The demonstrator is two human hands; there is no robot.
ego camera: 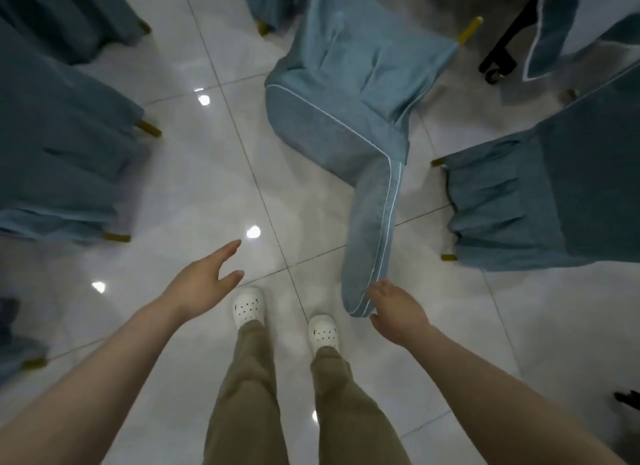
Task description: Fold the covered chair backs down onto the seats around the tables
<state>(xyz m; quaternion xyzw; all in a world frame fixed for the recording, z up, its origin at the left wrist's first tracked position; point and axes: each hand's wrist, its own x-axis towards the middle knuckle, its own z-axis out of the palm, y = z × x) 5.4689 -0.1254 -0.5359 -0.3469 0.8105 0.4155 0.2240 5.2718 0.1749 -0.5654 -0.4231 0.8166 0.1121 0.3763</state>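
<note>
— From the head view, where does the chair back sit from our hands?
— The light blue padded fabric chair back (374, 229) tilts toward us. Its top corner touches our right hand (398, 312), whose fingers curve around it, but we cannot tell if they clamp. Our left hand (207, 277) is spread and holds nothing, well apart to the left.
— Room to move?
— The glossy white tiled floor (194, 173) opens between the darker blue skirted chair on our left (62, 146) and another on our right (540, 201). Pale piping traces the back's rounded edges.

We could not tell whether our right hand (398, 314) gripped the chair back (372, 243), while the left edge cropped neighbouring chairs (59, 146).
</note>
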